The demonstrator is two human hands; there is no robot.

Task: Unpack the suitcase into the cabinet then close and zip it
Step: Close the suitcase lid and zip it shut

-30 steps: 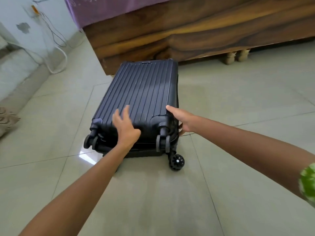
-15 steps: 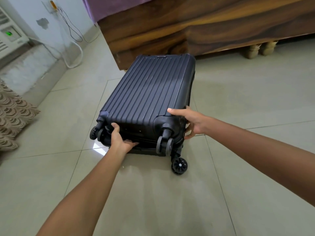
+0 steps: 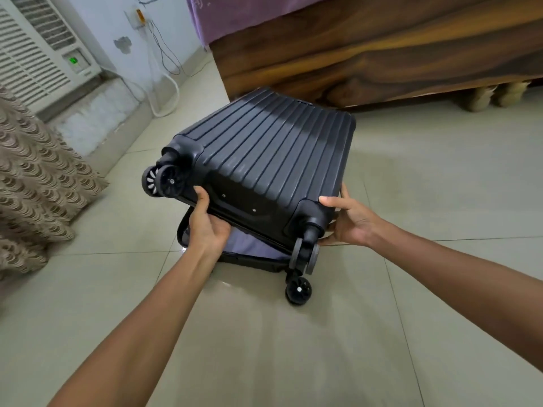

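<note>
A dark ribbed hard-shell suitcase [image 3: 273, 154] lies on the tiled floor with its wheels toward me. Its upper shell is lifted on the left side, and grey-purple lining [image 3: 249, 248] shows in the gap above the lower shell. My left hand [image 3: 205, 224] grips the lifted shell's near edge, thumb on top and fingers underneath. My right hand [image 3: 349, 218] holds the shell's right near corner beside a wheel pair [image 3: 305, 254], thumb on top. What the suitcase contains is hidden.
A wooden bed frame [image 3: 382, 54] with a purple cover stands just behind the suitcase. At the left are a white air-conditioning unit [image 3: 41, 54], cables along the wall and a patterned brown cloth [image 3: 35, 183]. Bare floor tiles [image 3: 440, 186] spread to the right and in front.
My left hand slid from the top of the shell to its near edge and raised it, so the suitcase opened a gap. My right hand stayed at the right corner.
</note>
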